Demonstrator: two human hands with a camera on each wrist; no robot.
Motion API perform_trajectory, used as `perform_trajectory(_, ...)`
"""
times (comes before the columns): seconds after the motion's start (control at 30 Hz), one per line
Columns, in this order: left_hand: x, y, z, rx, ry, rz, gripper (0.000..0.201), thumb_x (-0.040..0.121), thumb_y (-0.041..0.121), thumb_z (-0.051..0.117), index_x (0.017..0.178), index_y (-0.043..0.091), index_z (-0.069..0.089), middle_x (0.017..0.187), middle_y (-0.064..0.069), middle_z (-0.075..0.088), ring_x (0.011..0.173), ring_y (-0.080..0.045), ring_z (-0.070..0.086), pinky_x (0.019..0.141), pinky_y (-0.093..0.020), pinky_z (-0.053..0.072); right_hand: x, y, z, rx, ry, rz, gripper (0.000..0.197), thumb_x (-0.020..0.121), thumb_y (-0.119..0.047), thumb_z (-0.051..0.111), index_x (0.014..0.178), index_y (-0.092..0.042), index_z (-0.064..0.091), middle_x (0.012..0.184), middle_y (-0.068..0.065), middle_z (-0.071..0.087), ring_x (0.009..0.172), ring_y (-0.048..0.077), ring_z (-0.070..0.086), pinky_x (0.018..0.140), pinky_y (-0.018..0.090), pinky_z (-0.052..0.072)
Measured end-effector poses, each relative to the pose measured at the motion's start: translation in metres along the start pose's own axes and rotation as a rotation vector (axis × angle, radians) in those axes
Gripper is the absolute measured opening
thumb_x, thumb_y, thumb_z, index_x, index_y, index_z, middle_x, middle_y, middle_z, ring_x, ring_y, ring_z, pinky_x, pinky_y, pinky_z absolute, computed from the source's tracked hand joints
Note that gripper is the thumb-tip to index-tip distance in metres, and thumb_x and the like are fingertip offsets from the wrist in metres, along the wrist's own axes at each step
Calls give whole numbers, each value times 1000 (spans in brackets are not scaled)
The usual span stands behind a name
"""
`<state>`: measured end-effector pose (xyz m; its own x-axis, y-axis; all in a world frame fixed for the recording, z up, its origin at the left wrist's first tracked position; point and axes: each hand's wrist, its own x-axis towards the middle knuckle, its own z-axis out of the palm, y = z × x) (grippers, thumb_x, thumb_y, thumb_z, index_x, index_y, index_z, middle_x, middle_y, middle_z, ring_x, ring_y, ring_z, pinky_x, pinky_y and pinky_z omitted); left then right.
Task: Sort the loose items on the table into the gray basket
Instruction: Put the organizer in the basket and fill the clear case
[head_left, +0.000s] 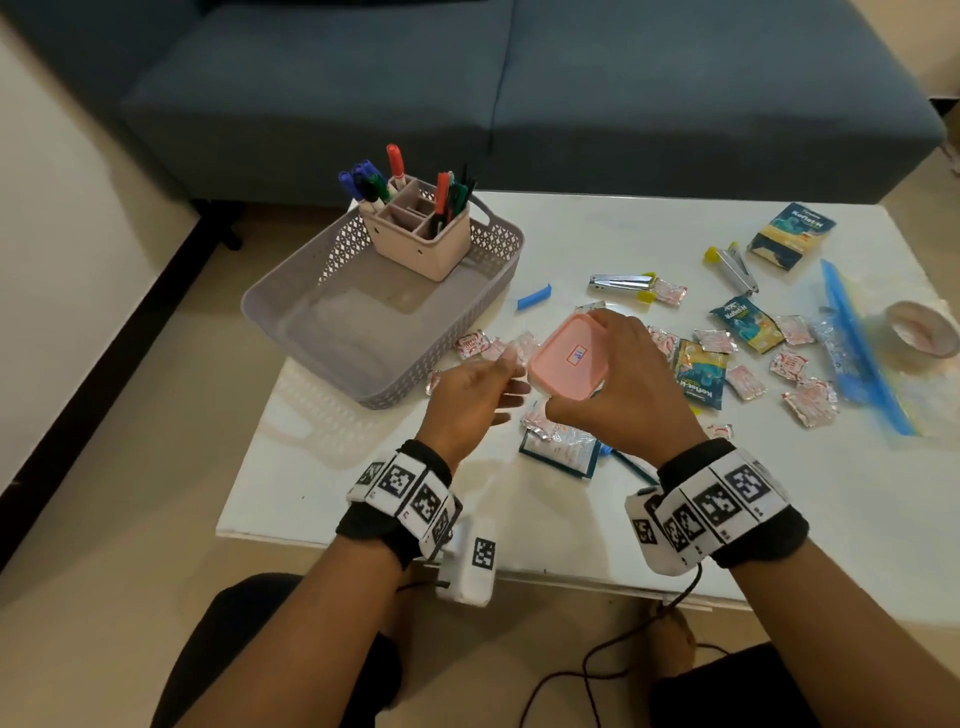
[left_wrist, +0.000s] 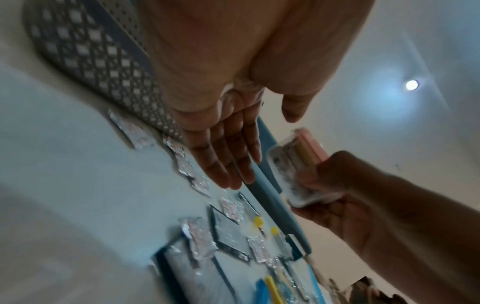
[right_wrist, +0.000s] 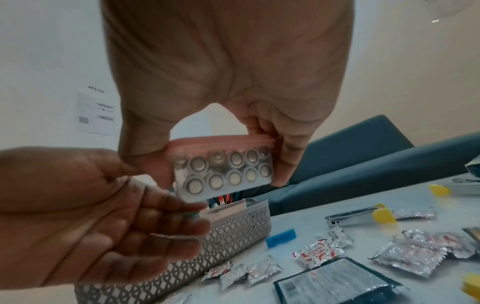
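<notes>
Your right hand (head_left: 618, 384) has its fingers (right_wrist: 288, 156) curled round the small pink-lidded box (head_left: 569, 359), held above the surface at frame centre in the head view with its long axis running toward the upper right, while your left hand (head_left: 470, 395) waits just beside it, fingers (left_wrist: 228, 156) straight and holding nothing. The gray basket (head_left: 311, 296) lies to the upper left, nearer your left hand. I'd judge a hand-over comes next; readable writing: "WS-08" on the wall sheet (right_wrist: 95, 112), "Chilli Flakes" on a sachet (right_wrist: 318, 254)
</notes>
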<state>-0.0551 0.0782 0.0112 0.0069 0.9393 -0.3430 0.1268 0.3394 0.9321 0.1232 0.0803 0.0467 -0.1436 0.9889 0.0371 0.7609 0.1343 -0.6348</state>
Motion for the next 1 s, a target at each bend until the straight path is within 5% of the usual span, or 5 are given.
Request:
perform_trajectory(0.1, 2, -29, -22, 459, 53, 88, 34, 91, 32, 67, 121, 14, 67, 117, 0, 71, 113, -17, 65, 101, -34, 49, -1, 1, -2, 12, 12, 35, 87, 59, -31, 84, 132, -17, 40, 113, -5, 32, 114, 19, 39, 94, 33, 42)
perform_trajectory(0.33, 3, -49, -25, 981, -137, -84, 107, 84, 39, 75, 157, 10, 2, 165, -8, 2, 152, -22, 5, 120, -30, 9, 62, -29, -8, 20, 34, 44, 91, 63, -38, 86, 135, -12, 37, 122, 2, 35, 115, 18, 37, 93, 29, 40)
perform_trajectory(0.5, 9, -48, -24, 1044, -146, -116, 103, 84, 38, 75, 157, 14, 7, 165, -11, 0, 152, -25, 10, 120, -33, 15, 168, -63, 19, -389, -70, 61, 102, 58, -76, 68, 135, -15, 44, 131, 7, 51, 122, 29, 42, 97, 41, 39)
perform_trajectory(0.83, 17, -50, -23, 1027, -105, -52, 95, 83, 33, 76, 155, 14, 17, 165, -10, 2, 150, -25, 17, 120, -38, 23, 248, -47, 92, -714, -240, 89, 73, 64, -67, 74, 116, -19, 57, 99, 6, 52, 117, 31, 39, 93, 46, 35)
perform_trajectory(1.0, 18, -53, -26, 947, -99, -40, 94, 83, 31, 76, 156, 16, 18, 165, -6, 4, 151, -22, 15, 121, -36, 20, 253, -35, 101, -756, -212, 75, 82, 59, -72, 72, 121, -19, 59, 120, 9, 53, 117, 31, 41, 95, 46, 36)
